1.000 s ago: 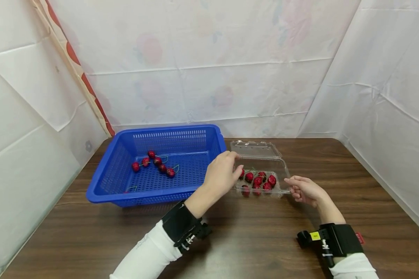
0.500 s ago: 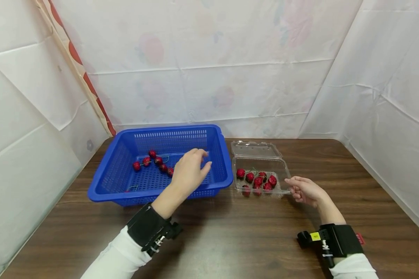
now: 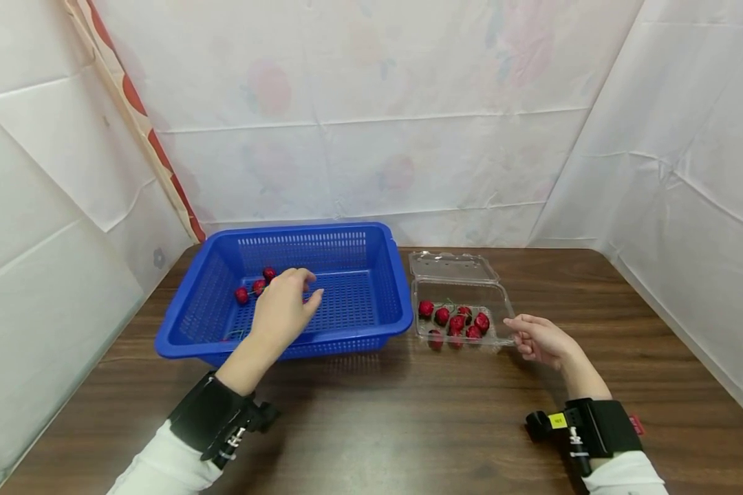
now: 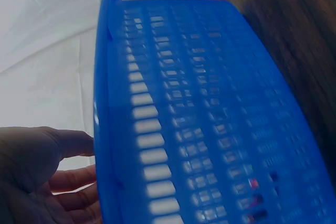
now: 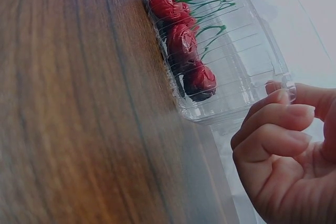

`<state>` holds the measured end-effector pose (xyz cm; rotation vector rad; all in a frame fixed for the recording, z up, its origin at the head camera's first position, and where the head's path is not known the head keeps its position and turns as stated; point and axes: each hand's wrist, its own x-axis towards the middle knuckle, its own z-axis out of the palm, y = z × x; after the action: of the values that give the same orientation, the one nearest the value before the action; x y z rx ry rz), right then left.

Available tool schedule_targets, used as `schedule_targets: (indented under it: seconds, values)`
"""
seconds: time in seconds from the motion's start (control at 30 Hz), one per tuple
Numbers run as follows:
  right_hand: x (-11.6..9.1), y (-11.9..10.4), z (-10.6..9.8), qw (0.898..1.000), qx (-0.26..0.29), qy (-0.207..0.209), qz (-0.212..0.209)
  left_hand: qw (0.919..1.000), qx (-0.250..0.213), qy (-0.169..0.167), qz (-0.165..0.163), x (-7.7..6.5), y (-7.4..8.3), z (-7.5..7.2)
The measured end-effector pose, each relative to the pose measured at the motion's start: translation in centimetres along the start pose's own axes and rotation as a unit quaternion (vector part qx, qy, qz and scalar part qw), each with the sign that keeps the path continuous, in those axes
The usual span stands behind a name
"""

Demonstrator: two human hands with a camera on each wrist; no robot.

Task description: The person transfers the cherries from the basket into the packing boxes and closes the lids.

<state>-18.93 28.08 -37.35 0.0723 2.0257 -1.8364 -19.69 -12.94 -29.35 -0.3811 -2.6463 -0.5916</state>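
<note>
My left hand (image 3: pixel 285 302) hovers over the blue plastic basket (image 3: pixel 322 239), fingers loosely bent and holding nothing. Below and beside it lie several red cherries (image 3: pixel 241 295) with green stems, some hidden by the hand. In the left wrist view the basket's slotted wall (image 4: pixel 205 93) covers part of that hand (image 4: pixel 47 177). My right hand (image 3: pixel 540 338) pinches the near right corner of a clear plastic clamshell box (image 3: pixel 470 292) between thumb and forefinger, as the right wrist view also shows. Several cherries (image 5: pixel 182 45) sit on the bottom of this box.
The box's hinged lid (image 3: pixel 453 267) stands raised at the back. Both containers rest on a dark wooden table (image 3: pixel 433 426), the box just right of the basket. White cloth (image 3: pixel 347 124) encloses the back and sides.
My left hand has moved left, from over the clear box to above the cherries in the basket. The right hand keeps its pinch on the box.
</note>
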Motion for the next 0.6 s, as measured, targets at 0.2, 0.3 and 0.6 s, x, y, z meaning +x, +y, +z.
schedule_targets:
  seconds: [0.2,0.3,0.6]
  values:
    - [0.0,0.0,0.1,1.0,-0.012,0.005,-0.004,0.9997,0.004,-0.014,-0.021,-0.5,-2.4,-0.8]
    - [0.0,0.0,0.1,1.0,-0.02,0.005,-0.007,0.9984,0.009,-0.036,-0.044,-0.8,-3.4,-1.3]
    - [-0.1,0.1,0.1,1.0,-0.018,0.008,-0.005,0.9824,0.058,-0.154,-0.089,-0.9,-5.6,-2.8]
